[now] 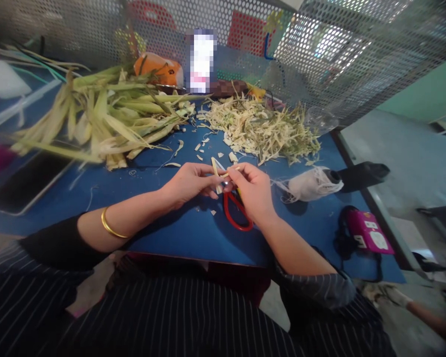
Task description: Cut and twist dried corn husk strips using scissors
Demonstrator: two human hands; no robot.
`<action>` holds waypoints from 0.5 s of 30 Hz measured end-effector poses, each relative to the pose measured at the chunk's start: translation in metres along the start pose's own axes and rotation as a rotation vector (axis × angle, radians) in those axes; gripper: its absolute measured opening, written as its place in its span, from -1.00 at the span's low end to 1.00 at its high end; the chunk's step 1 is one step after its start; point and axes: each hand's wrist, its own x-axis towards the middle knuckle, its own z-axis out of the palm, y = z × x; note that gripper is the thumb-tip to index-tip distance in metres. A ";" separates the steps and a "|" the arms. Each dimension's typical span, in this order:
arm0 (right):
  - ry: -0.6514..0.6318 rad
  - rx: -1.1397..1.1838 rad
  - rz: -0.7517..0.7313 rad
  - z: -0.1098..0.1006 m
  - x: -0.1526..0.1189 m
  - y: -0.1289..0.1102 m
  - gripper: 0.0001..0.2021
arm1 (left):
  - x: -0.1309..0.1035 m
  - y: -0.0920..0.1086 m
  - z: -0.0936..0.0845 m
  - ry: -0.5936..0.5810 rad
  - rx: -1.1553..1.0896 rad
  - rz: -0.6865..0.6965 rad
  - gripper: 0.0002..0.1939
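Above the blue table, my left hand (191,182) pinches a pale, narrow strip of corn husk (216,174) between thumb and fingers. My right hand (253,189) is closed close beside it, its thumb and forefinger on a second thin piece of husk (233,171) that meets the first. Red-handled scissors (228,212) show below my right hand, which covers part of them. Whether that hand touches the scissors, I cannot tell. Small husk scraps (199,147) lie just beyond my fingertips.
Long green-yellow husks (107,109) are heaped at the left, a mound of trimmed pieces (260,126) at back right. A lit phone (202,62) stands against the perforated metal screen (319,54). White thread spool (312,183) and magenta box (369,232) sit right; a dark tablet-like slab (26,178) left.
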 end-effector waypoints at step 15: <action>-0.187 -0.363 -0.180 -0.009 0.004 -0.008 -0.90 | -0.005 0.003 -0.003 -0.190 0.119 -0.170 -0.74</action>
